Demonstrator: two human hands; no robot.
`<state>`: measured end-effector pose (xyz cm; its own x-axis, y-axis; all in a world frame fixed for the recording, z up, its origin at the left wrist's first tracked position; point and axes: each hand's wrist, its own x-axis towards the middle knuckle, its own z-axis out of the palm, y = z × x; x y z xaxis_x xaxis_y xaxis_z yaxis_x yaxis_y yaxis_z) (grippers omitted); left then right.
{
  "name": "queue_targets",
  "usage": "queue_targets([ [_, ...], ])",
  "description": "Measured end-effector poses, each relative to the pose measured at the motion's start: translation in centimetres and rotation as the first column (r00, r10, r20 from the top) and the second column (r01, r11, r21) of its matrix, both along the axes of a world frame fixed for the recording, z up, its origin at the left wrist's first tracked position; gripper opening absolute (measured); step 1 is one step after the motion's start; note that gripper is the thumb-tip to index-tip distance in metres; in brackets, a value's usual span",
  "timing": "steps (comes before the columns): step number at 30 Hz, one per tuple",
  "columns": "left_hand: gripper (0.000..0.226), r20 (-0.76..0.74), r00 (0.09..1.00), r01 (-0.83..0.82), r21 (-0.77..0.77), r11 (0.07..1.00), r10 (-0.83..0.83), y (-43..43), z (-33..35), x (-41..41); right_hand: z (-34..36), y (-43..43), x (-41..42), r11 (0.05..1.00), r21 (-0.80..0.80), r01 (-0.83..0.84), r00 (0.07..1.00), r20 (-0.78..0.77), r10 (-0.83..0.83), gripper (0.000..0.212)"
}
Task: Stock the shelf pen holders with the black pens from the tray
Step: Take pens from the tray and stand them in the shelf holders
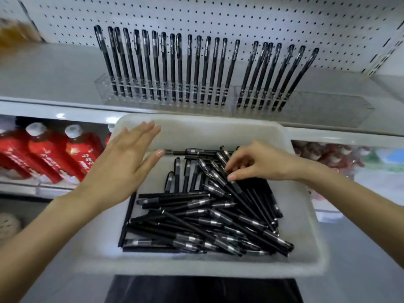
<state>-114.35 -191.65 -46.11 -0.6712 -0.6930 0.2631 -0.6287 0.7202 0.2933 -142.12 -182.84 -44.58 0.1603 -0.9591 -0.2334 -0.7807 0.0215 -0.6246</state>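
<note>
The white tray [196,127] sat just in front of the shelf edge, at about the person's waist, and what held it up was not visible from where I stood. It carried a thick, untidy heap of loose black pens [196,215], most lying crosswise toward the near and right side, a few more pointing away toward the far wall. The left hand [126,158] was spread flat and relaxed over the tray's left rim, fingers straight and together, thumb tip close to the end of one pen lying along the far side; it held nothing. The right hand [260,162] reached in from the right with its fingers curled down onto the top of the heap, fingertips and thumb pressed among the caps, though I could not tell whether it had actually closed on a pen. Up on the grey shelf [54,68], against the white pegboard [196,16], two clear holders stood end to end: the left holder [100,84] carried a long row of standing pens [181,66], while the right holder [328,106] had pens only in its left part. Red bottles [43,154] with white caps lined the lower shelf on the left.
</note>
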Motion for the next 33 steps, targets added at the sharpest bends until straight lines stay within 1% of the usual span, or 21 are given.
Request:
queue_targets([
  [6, 0.071, 0.003, 1.0, -0.012, 0.009, 1.0, 0.012, 0.1, -0.1, 0.1, -0.3, 0.6, 0.3, 0.998, 0.052, 0.031, 0.993, 0.115, -0.037, 0.017],
  [9, 0.071, 0.02, 1.0, -0.02, 0.0, 1.0, 0.02, 0.2, -0.1, 0.0, 0.3, 1.0, 0.4, 0.987, 0.152, 0.048, 0.966, 0.243, -0.085, 0.018],
  [11, 0.071, 0.035, 0.999, -0.024, -0.004, 1.0, 0.024, 0.3, -0.1, 0.0, 0.8, 1.3, 0.3, 0.972, 0.235, 0.028, 0.948, 0.301, -0.1, 0.019],
  [14, 0.071, 0.038, 0.999, -0.027, -0.001, 1.0, 0.027, 0.4, -0.2, 0.0, 1.3, 1.7, 0.2, 0.951, 0.309, -0.017, 0.929, 0.357, -0.099, 0.023],
  [17, 0.072, 0.049, 0.998, -0.035, 0.001, 0.999, 0.035, 0.4, -0.1, -0.1, 1.5, 1.9, 0.1, 0.946, 0.323, -0.028, 0.921, 0.376, -0.101, 0.026],
  [19, 0.072, 0.057, 0.998, -0.026, 0.007, 1.0, 0.025, 0.4, -0.1, -0.1, 1.6, 1.9, 0.1, 0.959, 0.284, 0.006, 0.916, 0.384, -0.119, 0.028],
  [22, 0.072, 0.036, 0.999, -0.014, 0.031, 0.999, 0.013, 0.5, 0.1, -0.3, 1.9, 1.5, 0.1, 0.979, 0.165, 0.117, 0.888, 0.425, -0.178, 0.031],
  [26, 0.065, -0.041, 0.999, 0.014, 0.177, 0.984, -0.007, 1.1, 0.9, -2.0, 2.7, 1.0, -0.2, 0.963, -0.069, 0.26, 0.859, 0.471, -0.198, 0.037],
  [28, 0.065, -0.027, 0.999, 0.043, 0.186, 0.982, -0.039, 1.2, 1.5, -3.7, 3.4, 0.9, -0.7, 0.935, -0.16, 0.315, 0.83, 0.524, -0.19, 0.038],
  [30, 0.064, -0.026, 0.997, 0.077, 0.159, 0.984, -0.074, 1.1, 2.4, -5.9, 4.5, 0.8, -1.8, 0.891, -0.226, 0.395, 0.787, 0.583, -0.201, 0.037],
  [33, 0.063, -0.037, 0.989, 0.145, 0.106, 0.984, -0.142, 1.2, 4.0, -9.9, 7.0, 0.6, -4.4, 0.78, -0.322, 0.537, 0.733, 0.636, -0.242, 0.038],
])
